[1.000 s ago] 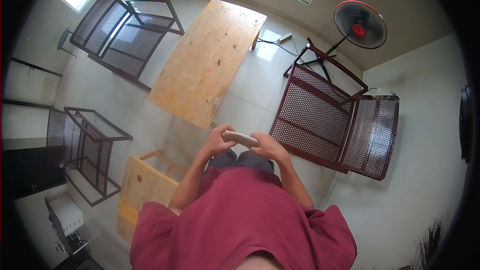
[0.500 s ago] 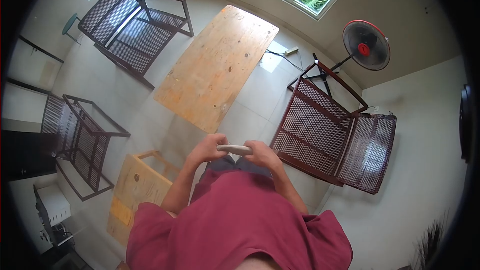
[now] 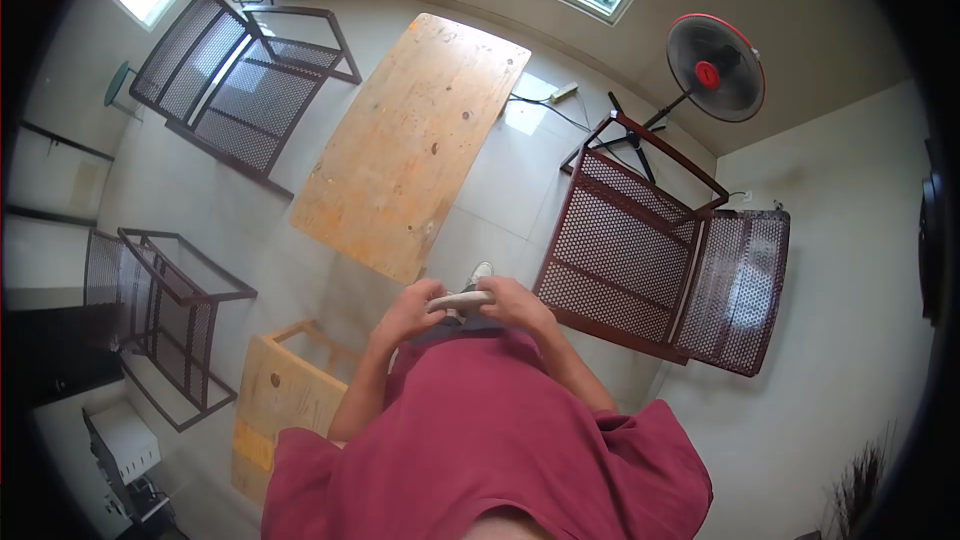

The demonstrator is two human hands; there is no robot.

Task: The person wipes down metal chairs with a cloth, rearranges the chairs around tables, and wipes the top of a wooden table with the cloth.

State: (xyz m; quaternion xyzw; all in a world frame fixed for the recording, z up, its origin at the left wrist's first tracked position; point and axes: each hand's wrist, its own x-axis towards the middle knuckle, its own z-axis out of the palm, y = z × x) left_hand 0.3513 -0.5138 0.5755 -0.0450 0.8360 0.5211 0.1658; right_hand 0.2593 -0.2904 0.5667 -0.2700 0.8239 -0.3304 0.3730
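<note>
A slim, pale object [image 3: 460, 301] is held out in front of the person's waist, above the legs, its length running crosswise between the two hands. It is off-white shading to grey, plain along the part that shows, with a smooth edge that bows gently. Seen nearly edge-on, it looks like a narrow curved band; its broad faces and both ends are hard to make out, the ends being partly covered by fingers. The left hand [image 3: 407, 312] has its grip clamped on the left end, and the right hand [image 3: 516, 303] has its grip clamped on the right end. A light shoe [image 3: 482, 271] shows just past the object. The near corner of a wooden table [image 3: 412, 145] lies ahead of the left hand, and a perforated dark-red chair [image 3: 628, 252] stands to the right.
</note>
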